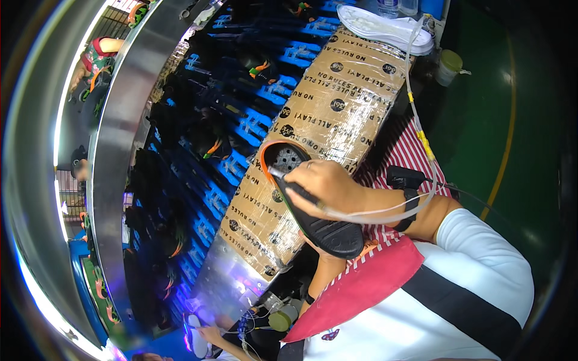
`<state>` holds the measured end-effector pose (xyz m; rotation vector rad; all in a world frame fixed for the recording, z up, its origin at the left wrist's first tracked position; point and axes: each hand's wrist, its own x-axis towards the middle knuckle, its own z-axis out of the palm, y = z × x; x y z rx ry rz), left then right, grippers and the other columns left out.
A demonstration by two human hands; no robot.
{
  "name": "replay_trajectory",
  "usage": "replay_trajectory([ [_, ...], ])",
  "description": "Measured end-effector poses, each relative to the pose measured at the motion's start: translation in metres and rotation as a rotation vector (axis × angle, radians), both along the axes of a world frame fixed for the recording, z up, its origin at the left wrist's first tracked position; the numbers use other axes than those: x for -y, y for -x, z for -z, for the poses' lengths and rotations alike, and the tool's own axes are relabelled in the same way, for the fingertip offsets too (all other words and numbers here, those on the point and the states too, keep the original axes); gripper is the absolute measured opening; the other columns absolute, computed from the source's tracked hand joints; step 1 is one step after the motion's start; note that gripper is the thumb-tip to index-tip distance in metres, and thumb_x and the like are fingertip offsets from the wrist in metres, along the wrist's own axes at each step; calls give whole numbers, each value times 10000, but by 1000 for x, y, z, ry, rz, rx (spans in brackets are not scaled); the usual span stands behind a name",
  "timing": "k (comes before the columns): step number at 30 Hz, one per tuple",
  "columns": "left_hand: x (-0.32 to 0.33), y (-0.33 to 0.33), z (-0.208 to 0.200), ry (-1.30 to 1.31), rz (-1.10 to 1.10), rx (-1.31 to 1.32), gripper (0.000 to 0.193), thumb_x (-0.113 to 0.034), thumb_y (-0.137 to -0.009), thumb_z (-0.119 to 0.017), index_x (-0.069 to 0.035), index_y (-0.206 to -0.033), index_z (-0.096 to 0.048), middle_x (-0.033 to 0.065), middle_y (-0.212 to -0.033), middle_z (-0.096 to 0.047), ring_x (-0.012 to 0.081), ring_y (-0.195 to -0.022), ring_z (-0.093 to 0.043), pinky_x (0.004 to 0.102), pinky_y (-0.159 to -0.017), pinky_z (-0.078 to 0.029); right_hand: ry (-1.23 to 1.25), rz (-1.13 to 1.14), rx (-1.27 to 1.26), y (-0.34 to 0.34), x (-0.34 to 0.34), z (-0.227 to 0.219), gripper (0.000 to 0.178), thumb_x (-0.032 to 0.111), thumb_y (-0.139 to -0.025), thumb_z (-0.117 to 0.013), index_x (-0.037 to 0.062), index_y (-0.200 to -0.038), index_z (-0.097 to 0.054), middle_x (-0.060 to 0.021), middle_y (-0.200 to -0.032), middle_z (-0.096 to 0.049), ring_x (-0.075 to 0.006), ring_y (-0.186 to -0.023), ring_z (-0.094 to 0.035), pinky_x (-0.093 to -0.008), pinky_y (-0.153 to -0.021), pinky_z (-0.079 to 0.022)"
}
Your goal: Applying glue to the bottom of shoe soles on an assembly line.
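A black shoe sole (335, 234) with an orange rim at its toe end lies tilted in front of me, its hollow face up. My left hand (326, 259) grips its heel end from below, and most of those fingers are hidden under it. My right hand (327, 184) is closed around a slim pen-like applicator (278, 173), whose tip is at the sole's inner edge near the toe. A clear hose (391, 215) runs from the applicator past my right wrist. Grey round dots show inside the sole's front part.
A cardboard-covered bench (355, 99) wrapped in clear film lies under the work. White soles (388, 31) rest at its far end, beside a lidded jar (448, 65). Left of it is a line of blue racks (250, 125) with dark shoes. Another person's hand (209, 334) holds a white shoe.
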<state>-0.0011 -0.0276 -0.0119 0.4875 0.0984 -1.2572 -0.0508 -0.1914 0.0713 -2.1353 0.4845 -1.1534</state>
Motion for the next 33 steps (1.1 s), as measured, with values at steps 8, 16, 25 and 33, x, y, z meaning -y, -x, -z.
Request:
replay_trajectory([
  [8,22,2,4,59,-7,32,543,-443,-846,-399,-60,-1232,-390,160,-1172,-472,309,-992,-513,448,-765,-481,-36,-304,160,2,-10,0,155,122,-667,-612,6,-736,-536,-123,-581,-523,-306,-516,-536,-388,-493,-440],
  [16,37,3,4,106,-29,77,529,-427,-852,-402,-58,-1232,-389,156,-1178,-469,306,-1003,-506,448,-774,-477,111,-244,-68,3,-25,8,212,133,-662,-607,-5,-818,-564,-124,-628,-537,-283,-617,-557,-372,-577,-453],
  [25,53,-15,0,206,-83,111,514,-409,-857,-406,-57,-1232,-388,152,-1184,-465,303,-1015,-499,448,-785,-472,-15,-288,7,10,-28,9,214,102,-688,-618,46,-892,-588,-95,-702,-558,-235,-676,-572,-340,-627,-450],
  [33,50,-29,0,273,-128,120,500,-392,-863,-409,-55,-1232,-387,149,-1190,-461,300,-1026,-492,448,-795,-468,-230,-563,241,11,-32,15,195,96,-703,-638,22,-880,-600,-115,-710,-606,-254,-634,-593,-317,-585,-467],
])
